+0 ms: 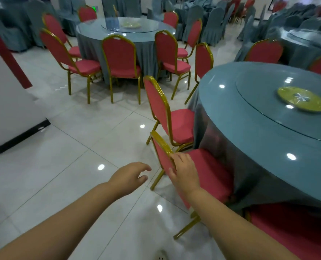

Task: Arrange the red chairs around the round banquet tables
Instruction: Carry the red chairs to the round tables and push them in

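On glossy white tile floor [80, 156] | right hand [184, 171] grips red chair [208, 169] back | left hand [129, 177] fingers apart

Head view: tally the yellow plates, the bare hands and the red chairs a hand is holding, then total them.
Yellow plates: 2 (far plate, near plate)
Bare hands: 2 (left hand, right hand)
Red chairs held: 1 (held chair)
Total: 5

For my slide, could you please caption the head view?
Right hand grips a red chair's backrest at a round banquet table; left hand hovers open.
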The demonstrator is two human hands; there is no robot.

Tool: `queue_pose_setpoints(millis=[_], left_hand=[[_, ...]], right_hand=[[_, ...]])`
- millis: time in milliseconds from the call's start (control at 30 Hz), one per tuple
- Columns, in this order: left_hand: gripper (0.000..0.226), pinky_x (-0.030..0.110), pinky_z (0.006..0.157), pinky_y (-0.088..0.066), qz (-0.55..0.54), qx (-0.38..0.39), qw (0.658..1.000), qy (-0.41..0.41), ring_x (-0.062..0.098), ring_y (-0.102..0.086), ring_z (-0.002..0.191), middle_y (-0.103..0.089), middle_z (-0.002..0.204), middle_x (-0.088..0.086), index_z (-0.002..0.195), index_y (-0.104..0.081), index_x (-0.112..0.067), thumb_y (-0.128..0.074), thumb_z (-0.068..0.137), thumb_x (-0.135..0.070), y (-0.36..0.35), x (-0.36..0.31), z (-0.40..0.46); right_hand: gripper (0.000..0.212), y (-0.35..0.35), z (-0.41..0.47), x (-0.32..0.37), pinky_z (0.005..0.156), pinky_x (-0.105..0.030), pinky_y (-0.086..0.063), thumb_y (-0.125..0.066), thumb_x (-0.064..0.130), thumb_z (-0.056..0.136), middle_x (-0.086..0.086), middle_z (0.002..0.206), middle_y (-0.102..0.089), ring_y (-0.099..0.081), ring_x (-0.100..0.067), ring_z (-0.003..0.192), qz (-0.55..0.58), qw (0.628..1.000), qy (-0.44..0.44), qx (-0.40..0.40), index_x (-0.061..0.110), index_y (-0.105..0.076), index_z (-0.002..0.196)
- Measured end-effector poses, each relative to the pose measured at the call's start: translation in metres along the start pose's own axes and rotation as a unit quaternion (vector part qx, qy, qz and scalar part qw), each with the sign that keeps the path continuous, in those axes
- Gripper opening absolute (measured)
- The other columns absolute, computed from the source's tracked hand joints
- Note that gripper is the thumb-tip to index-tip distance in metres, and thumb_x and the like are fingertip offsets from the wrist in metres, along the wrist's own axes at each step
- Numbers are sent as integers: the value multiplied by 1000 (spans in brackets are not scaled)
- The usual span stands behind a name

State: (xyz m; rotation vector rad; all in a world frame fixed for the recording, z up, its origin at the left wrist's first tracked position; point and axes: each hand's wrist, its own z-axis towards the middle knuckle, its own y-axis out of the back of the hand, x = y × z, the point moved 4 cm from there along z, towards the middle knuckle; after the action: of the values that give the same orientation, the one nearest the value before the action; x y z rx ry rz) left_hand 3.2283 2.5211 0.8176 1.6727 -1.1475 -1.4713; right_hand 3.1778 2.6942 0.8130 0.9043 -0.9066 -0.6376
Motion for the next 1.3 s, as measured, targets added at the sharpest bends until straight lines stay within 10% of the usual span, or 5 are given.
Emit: queue_pose_setpoints(millis=[300,667,933,1300], left_hand=[[57,23,104,-34,63,-7,993,-99,10,-40,129,-44,141,-8,137,-43,-27,-66,85,-30,31,4,128],[29,26,69,-48,169,208,918,-292,7,-54,75,-57,81,-10,86,-56,-31,-63,78,-58,16,10,216],[42,32,72,-49,182,174,888,-385,14,-56,79,-58,85,-4,91,-52,-22,-50,83,-63,19,29,214],[37,29,79,-35,111,124,900,-403,13,-44,87,-48,91,-7,90,-45,-25,-51,84,-61,7,29,226]], right_hand=[[30,-33,53,-22,74,-21,-41,-61,25,89,5,100,-58,-50,-10,92,60,990,-81,97,24,-53,118],[24,-40,52,-15,66,-30,-34,-58,41,88,-2,92,-59,-51,-18,86,-18,970,-218,109,17,-58,96],[55,-58,40,5,63,-28,-28,-37,75,75,4,80,-48,-47,-17,76,-64,910,-404,63,20,-42,79],[49,-54,48,0,64,-31,-32,-51,67,80,2,78,-48,-46,-18,74,-101,879,-462,63,18,-43,80]])
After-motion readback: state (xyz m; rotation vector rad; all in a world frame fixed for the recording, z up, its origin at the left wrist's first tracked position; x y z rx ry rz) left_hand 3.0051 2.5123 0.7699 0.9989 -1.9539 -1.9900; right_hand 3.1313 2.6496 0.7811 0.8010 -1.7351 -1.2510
